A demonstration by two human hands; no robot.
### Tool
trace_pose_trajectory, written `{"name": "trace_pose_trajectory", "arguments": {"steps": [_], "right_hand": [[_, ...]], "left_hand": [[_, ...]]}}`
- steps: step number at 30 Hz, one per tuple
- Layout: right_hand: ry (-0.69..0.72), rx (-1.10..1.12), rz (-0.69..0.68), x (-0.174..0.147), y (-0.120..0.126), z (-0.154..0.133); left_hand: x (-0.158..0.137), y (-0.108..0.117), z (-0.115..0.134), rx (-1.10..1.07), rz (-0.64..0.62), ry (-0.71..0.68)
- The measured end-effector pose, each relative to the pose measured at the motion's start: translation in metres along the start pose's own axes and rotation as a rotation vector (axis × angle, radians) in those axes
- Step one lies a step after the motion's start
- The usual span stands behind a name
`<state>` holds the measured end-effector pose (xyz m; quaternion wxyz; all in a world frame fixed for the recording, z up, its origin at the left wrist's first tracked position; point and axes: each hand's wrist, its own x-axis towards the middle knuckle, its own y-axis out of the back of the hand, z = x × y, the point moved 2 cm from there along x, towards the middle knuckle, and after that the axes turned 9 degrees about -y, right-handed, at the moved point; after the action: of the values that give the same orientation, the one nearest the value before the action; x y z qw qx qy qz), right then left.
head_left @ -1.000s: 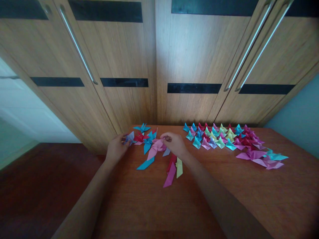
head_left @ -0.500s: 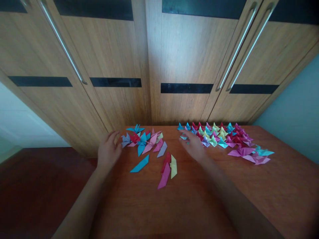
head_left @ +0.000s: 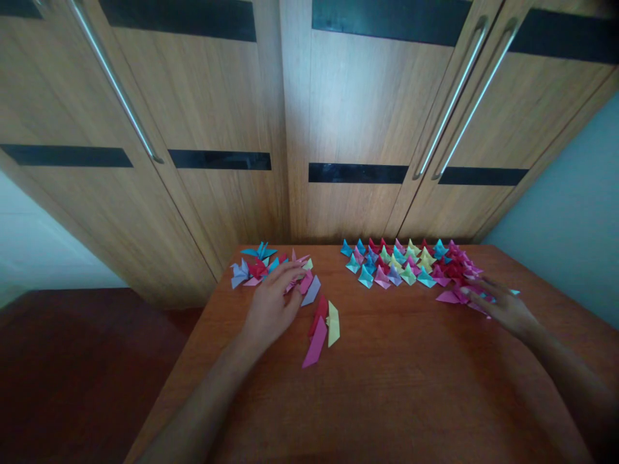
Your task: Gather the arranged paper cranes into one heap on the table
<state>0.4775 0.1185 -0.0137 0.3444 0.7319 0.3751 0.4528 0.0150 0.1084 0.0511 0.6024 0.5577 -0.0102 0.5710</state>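
In the head view, the left hand [head_left: 275, 301], fingers loosely curled, is over the colourful folded papers [head_left: 257, 269] at the table's [head_left: 382, 386] far left; whether it grips one, I cannot tell. The right hand [head_left: 505, 310], fingers extended and slightly spread, covers part of the pink papers [head_left: 449, 296] at right, any hold unclear. Small pointed papers [head_left: 366, 277] stand in rows between the hands; a magenta strip [head_left: 315, 345] lies nearer.

The left hand [head_left: 273, 304] hides part of the origami cluster [head_left: 256, 269], the right hand [head_left: 503, 310] covers most of a turquoise folded piece [head_left: 515, 292], whether either grips paper is unclear, and the bottom edge crops the wooden table [head_left: 387, 386].
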Motion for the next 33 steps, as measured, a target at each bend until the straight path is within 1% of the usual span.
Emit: {"name": "trace_pose_trajectory", "arguments": {"steps": [3,6,9,11,13,15,17,18,20,22,24,27,28,30,33], "right_hand": [[0.039,-0.01,-0.086,0.006,-0.012,0.029],[0.049,-0.002,-0.103,0.006,-0.021,0.041],[0.073,0.034,-0.063,-0.001,-0.02,0.033],[0.085,0.084,-0.034,-0.009,-0.016,0.021],[0.093,0.152,-0.038,-0.018,-0.009,0.006],[0.099,0.231,-0.051,-0.026,-0.002,-0.015],[0.107,0.322,-0.063,-0.033,0.003,-0.043],[0.115,0.373,-0.079,-0.037,0.005,-0.06],[0.166,0.483,-0.153,-0.045,0.005,-0.099],[0.232,0.595,-0.228,-0.053,0.002,-0.143],[0.314,0.683,-0.31,-0.063,-0.004,-0.186],[0.489,0.749,-0.419,-0.077,-0.014,-0.24],[0.536,0.765,-0.447,-0.081,-0.018,-0.254],[0.601,0.798,-0.49,-0.086,-0.025,-0.276],[0.636,0.832,-0.52,-0.089,-0.035,-0.303]], "left_hand": [[-0.008,-0.015,0.005,-0.048,-0.079,-0.009],[-0.016,-0.022,0.009,-0.064,-0.12,-0.014],[-0.021,-0.025,0.013,-0.079,-0.141,-0.022],[-0.023,-0.025,0.016,-0.091,-0.146,-0.028],[-0.025,-0.024,0.019,-0.106,-0.152,-0.024],[-0.027,-0.022,0.021,-0.118,-0.165,-0.005],[-0.031,-0.02,0.022,-0.13,-0.177,0.02],[-0.033,-0.019,0.023,-0.141,-0.18,0.033],[-0.037,-0.019,0.022,-0.174,-0.177,0.081],[-0.042,-0.02,0.021,-0.242,-0.166,0.174],[-0.046,-0.024,0.019,-0.396,-0.156,0.299],[-0.049,-0.031,0.017,-0.731,-0.116,0.442],[-0.049,-0.032,0.016,-0.817,-0.092,0.466],[-0.05,-0.032,0.011,-0.9,-0.035,0.497],[-0.056,-0.024,-0.004,-0.885,0.04,0.551]]}}
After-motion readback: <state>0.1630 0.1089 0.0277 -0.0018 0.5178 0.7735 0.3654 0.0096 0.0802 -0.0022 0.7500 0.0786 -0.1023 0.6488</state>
